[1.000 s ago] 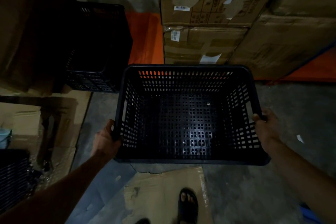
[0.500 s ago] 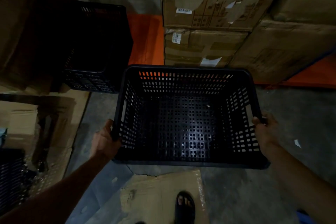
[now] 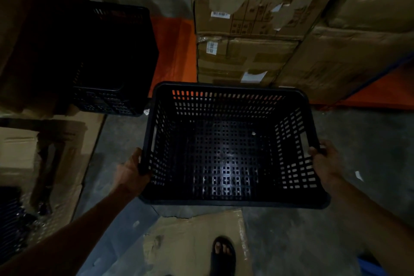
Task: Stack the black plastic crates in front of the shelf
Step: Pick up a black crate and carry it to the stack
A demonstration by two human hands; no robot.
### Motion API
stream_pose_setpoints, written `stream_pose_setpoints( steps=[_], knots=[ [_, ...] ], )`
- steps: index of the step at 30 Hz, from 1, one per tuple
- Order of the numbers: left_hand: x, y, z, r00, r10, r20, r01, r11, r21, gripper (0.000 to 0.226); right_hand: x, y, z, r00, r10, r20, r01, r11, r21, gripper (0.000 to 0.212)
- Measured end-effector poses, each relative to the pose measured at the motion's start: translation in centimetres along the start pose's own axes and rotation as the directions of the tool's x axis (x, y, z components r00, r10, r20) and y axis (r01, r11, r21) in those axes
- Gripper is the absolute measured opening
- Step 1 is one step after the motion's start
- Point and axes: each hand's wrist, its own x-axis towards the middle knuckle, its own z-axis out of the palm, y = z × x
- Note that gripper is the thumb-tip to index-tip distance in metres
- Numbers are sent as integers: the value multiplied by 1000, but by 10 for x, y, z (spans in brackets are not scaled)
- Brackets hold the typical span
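Black plastic crate (image 3: 230,148) hung between left hand (image 3: 131,170) and right hand (image 3: 324,163), each grip clamped on side rim. Second crate (image 3: 112,56) sat on floor at 10 o'clock, nearer left hand, by shelf.

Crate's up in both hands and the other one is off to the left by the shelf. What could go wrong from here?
1. The torn flat cardboard sheet lies underfoot by the sandalled foot; it may slip.
2. The black perforated plastic crate is held only at its side rims by the left hand and right hand, so it could tilt.
3. The other black crate sits in deep shadow; alignment may be misjudged.
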Motion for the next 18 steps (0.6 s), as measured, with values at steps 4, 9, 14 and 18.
stream_pose_setpoints(
  steps=[4, 9, 14, 18],
  knots=[
    [5, -4, 17, 999, 42, -26, -43, 998, -42, 41, 6, -8, -6, 1000, -12, -18, 12, 1000, -6, 26],
    [17, -4, 19, 989, 4, -145, 0, 1000, 29, 37, 8, -19, -4, 1000, 9, 17, -10, 1000, 19, 25],
    [9, -4, 20, 980, 14, -198, 0, 997, 73, 32, 6, -9, -5, 1000, -7, 2, 7, 999, 34, 22],
    [2, 3, 19, 983, -17, -180, 33, 996, 87, 31, 6, -6, -4, 1000, -28, -15, 28, 999, 32, 22]
  ],
)
